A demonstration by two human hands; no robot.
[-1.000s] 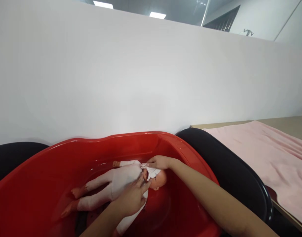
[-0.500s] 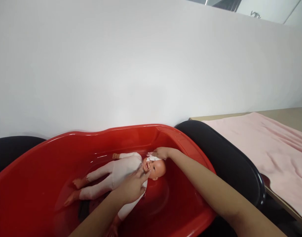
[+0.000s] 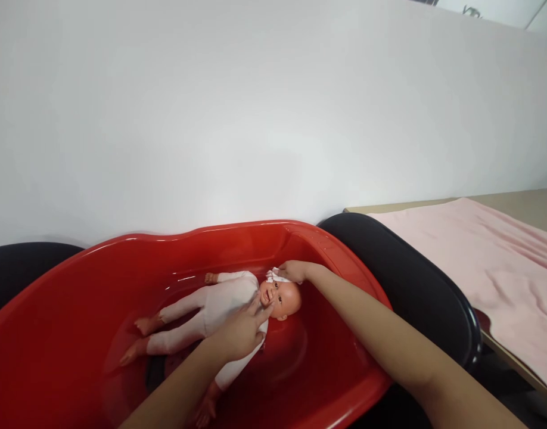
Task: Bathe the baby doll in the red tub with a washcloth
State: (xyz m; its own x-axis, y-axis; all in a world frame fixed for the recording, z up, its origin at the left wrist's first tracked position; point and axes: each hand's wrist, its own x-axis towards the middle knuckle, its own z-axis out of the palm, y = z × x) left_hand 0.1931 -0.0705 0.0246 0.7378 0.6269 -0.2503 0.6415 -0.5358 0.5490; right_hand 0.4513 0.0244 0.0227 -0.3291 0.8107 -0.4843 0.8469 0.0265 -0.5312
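Observation:
A baby doll [image 3: 229, 301] in a white body suit lies on its back in a red baby bath [image 3: 202, 244], its head to the right. My left hand [image 3: 243, 335] rests over the doll's chest and chin, fingers stretched out and apart. At the far side of the doll's head, my right hand [image 3: 293, 271] pinches a small white cloth [image 3: 276, 276] against it. Part of the cloth is hidden under my fingers.
Black chair backs or seats [image 3: 403, 280] flank the bath at right and left. Further right, a pink cloth [image 3: 492, 262] covers part of a wooden table [image 3: 528, 205]. A white wall [image 3: 255, 119] stands right behind the bath.
My right hand has drawn the white cloth from over the doll's eye and forehead toward the far side of its head. My left hand stays at the doll's chest and chin.

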